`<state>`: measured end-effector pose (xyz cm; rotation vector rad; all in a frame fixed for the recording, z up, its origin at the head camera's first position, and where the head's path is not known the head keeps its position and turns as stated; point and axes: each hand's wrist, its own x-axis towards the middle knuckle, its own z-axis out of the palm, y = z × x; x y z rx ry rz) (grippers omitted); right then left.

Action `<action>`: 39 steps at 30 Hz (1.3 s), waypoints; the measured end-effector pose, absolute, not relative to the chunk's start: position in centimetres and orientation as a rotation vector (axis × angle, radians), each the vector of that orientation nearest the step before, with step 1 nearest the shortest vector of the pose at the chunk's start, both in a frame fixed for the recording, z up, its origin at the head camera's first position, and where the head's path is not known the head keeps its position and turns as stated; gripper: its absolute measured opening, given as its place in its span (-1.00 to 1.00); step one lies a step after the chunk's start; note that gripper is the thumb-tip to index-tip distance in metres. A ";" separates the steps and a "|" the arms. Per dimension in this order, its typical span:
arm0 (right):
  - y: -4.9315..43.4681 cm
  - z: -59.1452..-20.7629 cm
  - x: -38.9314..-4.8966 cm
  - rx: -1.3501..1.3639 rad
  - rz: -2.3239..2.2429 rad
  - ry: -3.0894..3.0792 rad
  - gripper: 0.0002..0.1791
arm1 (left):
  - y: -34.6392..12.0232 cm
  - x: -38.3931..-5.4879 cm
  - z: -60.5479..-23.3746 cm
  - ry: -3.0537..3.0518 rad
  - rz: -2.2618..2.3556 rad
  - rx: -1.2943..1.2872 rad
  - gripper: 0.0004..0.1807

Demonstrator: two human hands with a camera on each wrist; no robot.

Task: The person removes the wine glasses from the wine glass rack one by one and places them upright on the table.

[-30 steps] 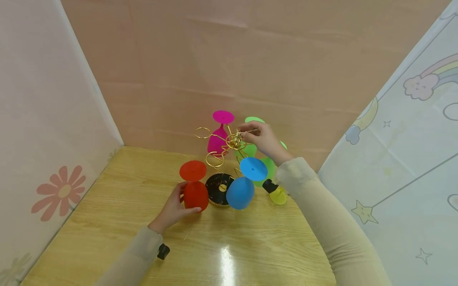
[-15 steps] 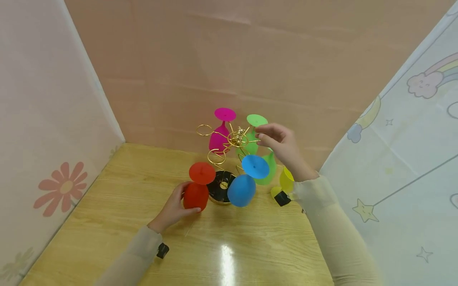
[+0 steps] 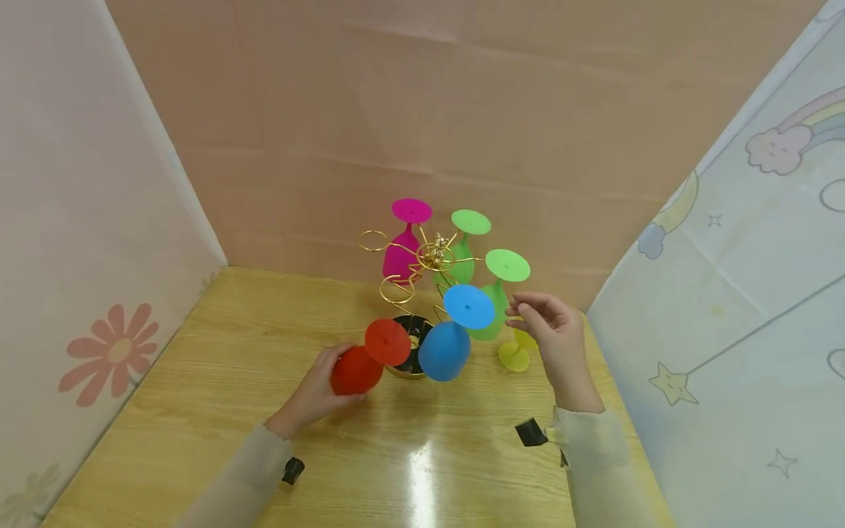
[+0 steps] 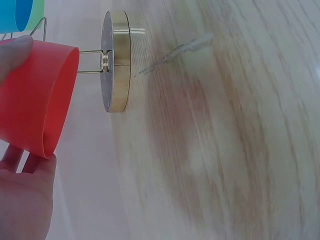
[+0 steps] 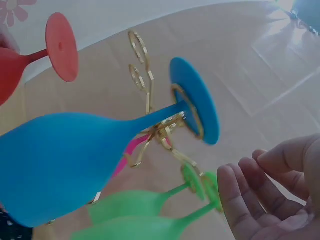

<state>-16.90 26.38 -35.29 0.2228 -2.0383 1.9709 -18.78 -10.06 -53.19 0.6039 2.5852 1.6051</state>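
My left hand grips the bowl of a red plastic goblet, thumb and fingers on opposite sides. The goblet is upside down and tilted, its foot leaning right toward the rack; in the left wrist view its mouth shows. A gold wire goblet rack stands on a round black base. From its rings hang a blue goblet, two green goblets and a magenta goblet, all foot up. My right hand, fingers loosely bent, holds nothing right of the green goblets.
A yellow goblet stands on the table behind my right hand, partly hidden by it. Two rack rings on the left, one a front ring, bear no goblet. Patterned cloth walls enclose the wooden table at the sides and back.
My right hand has drawn away from the rack's top, moving right and down. The red goblet has tipped in my left hand, its foot swinging right and lower.
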 end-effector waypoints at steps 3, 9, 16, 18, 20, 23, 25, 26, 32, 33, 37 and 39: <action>26.5 -37.2 -16.4 0.159 2.008 -2.058 -0.68 | -10.5 -18.4 -53.0 2.614 1.580 0.635 -0.05; 26.3 -40.4 -15.6 0.105 1.980 -2.194 -0.69 | -11.2 -17.8 -52.7 2.738 1.467 0.800 -0.07; 26.0 -42.7 -14.6 0.174 1.923 -2.288 -0.76 | -11.2 -17.1 -52.0 2.815 1.335 1.031 -0.06; 25.9 -43.2 -14.3 0.185 1.908 -2.311 -0.79 | -11.2 -17.0 -51.7 2.834 1.281 1.098 -0.06; 25.8 -43.7 -14.0 0.179 1.900 -2.335 -0.81 | -11.3 -16.9 -51.4 2.858 1.216 1.174 -0.07; 25.7 -44.3 -13.6 0.169 1.891 -2.373 -0.81 | -11.5 -16.8 -51.0 2.888 1.111 1.277 -0.08; 25.6 -44.6 -13.2 0.154 1.881 -2.399 -0.80 | -11.5 -16.6 -50.7 2.910 1.012 1.342 -0.08; 25.6 -44.7 -13.0 0.149 1.874 -2.412 -0.81 | -11.5 -16.5 -50.5 2.919 0.963 1.365 -0.09; 25.4 -45.2 -12.1 0.135 1.789 -2.502 -0.88 | -10.6 -15.5 -49.7 2.945 0.740 1.404 -0.12; 25.3 -45.2 -11.9 0.143 1.765 -2.525 -0.89 | -10.6 -15.3 -49.6 2.945 0.721 1.399 -0.12; 24.5 -45.0 -11.6 0.211 1.655 -2.617 -0.90 | -10.5 -14.9 -49.0 2.948 0.657 1.392 -0.12; 24.1 -44.9 -11.6 0.228 1.606 -2.652 -0.89 | -10.5 -14.9 -48.7 2.956 0.629 1.396 -0.11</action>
